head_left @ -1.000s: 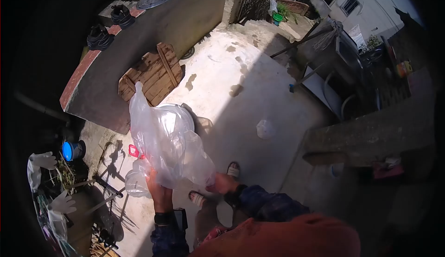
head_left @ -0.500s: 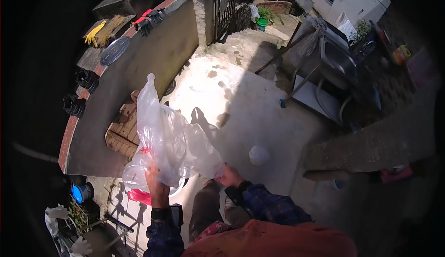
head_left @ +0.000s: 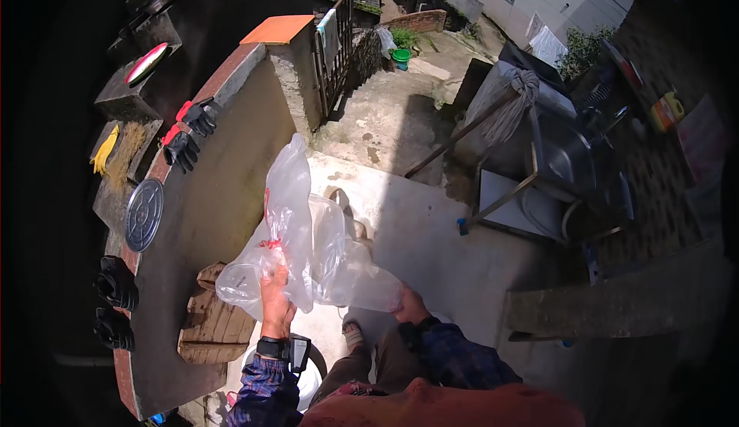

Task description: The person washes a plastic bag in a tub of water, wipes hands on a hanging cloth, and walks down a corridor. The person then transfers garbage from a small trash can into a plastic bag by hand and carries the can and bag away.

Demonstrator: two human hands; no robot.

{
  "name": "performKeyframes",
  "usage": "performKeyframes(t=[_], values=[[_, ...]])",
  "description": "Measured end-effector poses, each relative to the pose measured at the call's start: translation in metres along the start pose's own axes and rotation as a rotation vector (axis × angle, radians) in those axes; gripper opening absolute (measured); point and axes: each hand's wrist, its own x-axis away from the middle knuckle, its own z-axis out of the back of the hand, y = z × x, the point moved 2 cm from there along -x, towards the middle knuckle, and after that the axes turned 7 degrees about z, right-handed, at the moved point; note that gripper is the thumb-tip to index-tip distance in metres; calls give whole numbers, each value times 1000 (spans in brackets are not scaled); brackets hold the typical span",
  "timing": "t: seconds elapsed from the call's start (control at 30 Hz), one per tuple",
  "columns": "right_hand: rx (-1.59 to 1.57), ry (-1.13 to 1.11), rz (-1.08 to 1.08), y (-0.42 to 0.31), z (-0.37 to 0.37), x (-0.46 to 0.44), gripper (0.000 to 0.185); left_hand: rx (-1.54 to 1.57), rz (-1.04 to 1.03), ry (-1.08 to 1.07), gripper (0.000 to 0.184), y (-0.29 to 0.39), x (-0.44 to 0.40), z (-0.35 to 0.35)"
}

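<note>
A large clear plastic bag (head_left: 289, 211) is stretched between my hands in front of my body, crumpled, with its top standing up. A red tie or strip (head_left: 271, 244) shows on its left part. My left hand (head_left: 275, 304) is closed on the bag just below that red spot. Farther right, my right hand (head_left: 412, 305) grips the bag's lower right end; its fingertips are partly hidden by the plastic. Below my left forearm a white bucket or basin (head_left: 309, 385) is partly visible on the ground.
A low wall (head_left: 231, 165) curves along the left, with black-and-red gloves (head_left: 183, 150) and a round metal lid (head_left: 145, 213) on it. Wooden boards (head_left: 215, 323) lean against it. A steel sink (head_left: 558, 157) and a mop (head_left: 508, 107) stand at right. Steps (head_left: 385, 111) lie ahead.
My view has shifted, and the wall and steps sit differently in it. Both hands still hold the bag, which is now stretched a little further right. The pale round thing on the ground is out of sight.
</note>
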Motion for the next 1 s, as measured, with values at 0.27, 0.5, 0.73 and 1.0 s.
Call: performKeyframes(t=[0.27, 0.5, 0.73, 1.0], values=[[66, -209, 51, -110, -87, -83, 25, -127, 127, -142, 31, 9, -188, -111], [286, -216, 76, -229, -166, -224, 16, -79, 107, -175, 32, 39, -333, -211], [178, -97, 187, -326, -240, -344, 21, -102, 171, -191, 30, 39, -488, -287], [77, -71, 176, -413, -259, -496, 23, -189, 324, -316, 33, 53, -685, -387]])
